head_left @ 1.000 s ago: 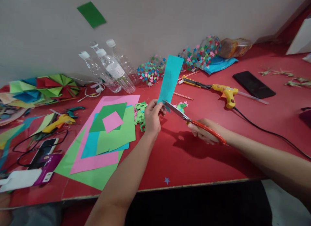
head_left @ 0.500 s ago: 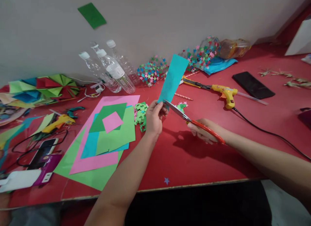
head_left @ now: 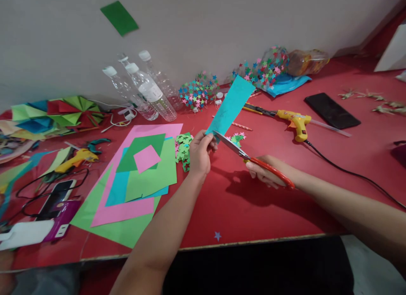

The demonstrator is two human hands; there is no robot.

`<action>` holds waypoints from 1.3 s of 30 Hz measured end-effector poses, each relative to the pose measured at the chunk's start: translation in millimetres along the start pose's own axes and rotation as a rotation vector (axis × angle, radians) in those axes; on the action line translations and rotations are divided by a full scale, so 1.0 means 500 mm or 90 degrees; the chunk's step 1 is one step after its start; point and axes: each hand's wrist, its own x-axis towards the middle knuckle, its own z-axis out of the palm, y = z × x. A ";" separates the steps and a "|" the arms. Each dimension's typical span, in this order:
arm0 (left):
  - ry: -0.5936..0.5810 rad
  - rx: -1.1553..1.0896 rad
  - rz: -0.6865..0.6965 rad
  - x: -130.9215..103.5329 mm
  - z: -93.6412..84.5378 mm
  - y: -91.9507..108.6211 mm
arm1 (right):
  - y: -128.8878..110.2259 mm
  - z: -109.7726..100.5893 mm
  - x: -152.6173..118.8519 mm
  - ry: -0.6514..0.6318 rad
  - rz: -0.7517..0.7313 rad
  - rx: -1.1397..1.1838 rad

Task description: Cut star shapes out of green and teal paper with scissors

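Observation:
My left hand (head_left: 202, 153) pinches the lower end of a turquoise paper strip (head_left: 233, 102), which leans up and to the right above the table. Red-handled scissors (head_left: 269, 171) are gripped in my right hand (head_left: 264, 174), with their blades at the strip's lower edge close to my left fingertips. Whether the blades are fully closed is hard to make out. Cut green paper stars (head_left: 183, 149) lie in a pile just left of my left hand. Behind the scissors sits a smaller heap of green and pink stars (head_left: 237, 138).
Stacked coloured sheets (head_left: 149, 176) lie at left, beside a yellow glue gun (head_left: 78, 159) and phone (head_left: 57, 198). Plastic bottles (head_left: 152, 92) and star-covered balls (head_left: 198, 92) line the wall. Another glue gun (head_left: 298, 124), its cord and a black phone (head_left: 331, 110) are at right.
The turquoise strip's upper end has tipped further to the right. My hands and the scissors have hardly moved.

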 end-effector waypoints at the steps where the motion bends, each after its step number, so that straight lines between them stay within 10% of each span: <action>1: -0.001 -0.003 -0.001 0.000 -0.001 0.000 | -0.001 0.000 0.000 -0.002 0.006 0.009; 39: -0.008 -0.019 -0.001 0.005 -0.007 -0.001 | -0.002 0.000 0.000 -0.010 0.036 0.021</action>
